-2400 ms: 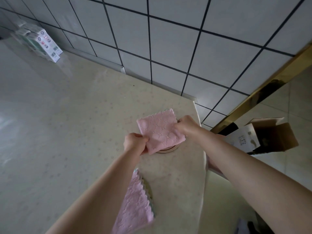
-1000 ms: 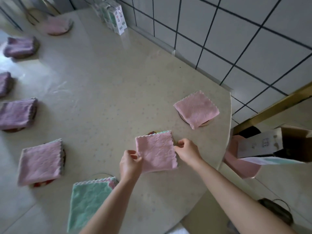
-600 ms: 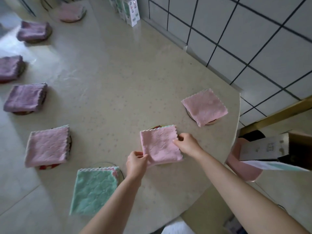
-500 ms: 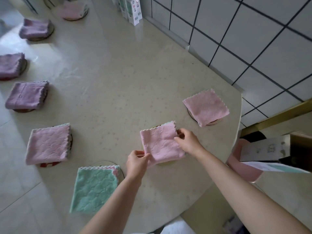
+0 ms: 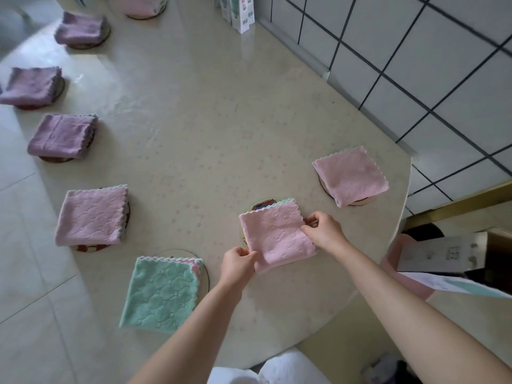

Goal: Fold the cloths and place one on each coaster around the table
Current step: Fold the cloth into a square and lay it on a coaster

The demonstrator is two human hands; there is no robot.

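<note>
A folded pink cloth lies over a round coaster near the table's front edge. My left hand pinches its near left corner. My right hand pinches its right edge. Another pink cloth covers a coaster at the right. A mint green cloth sits on a coaster at the front left. A pink cloth and several purple cloths, the nearest, rest on coasters along the left rim.
The beige round table meets a white tiled wall at the back right. Small cartons stand by the wall. A cardboard box and a pink stool sit off the table's right edge.
The view swung left from the right-hand coaster to the one in front. Both hands left the first pink cloth there and now hold a second pink cloth, shifting it over its coaster.
</note>
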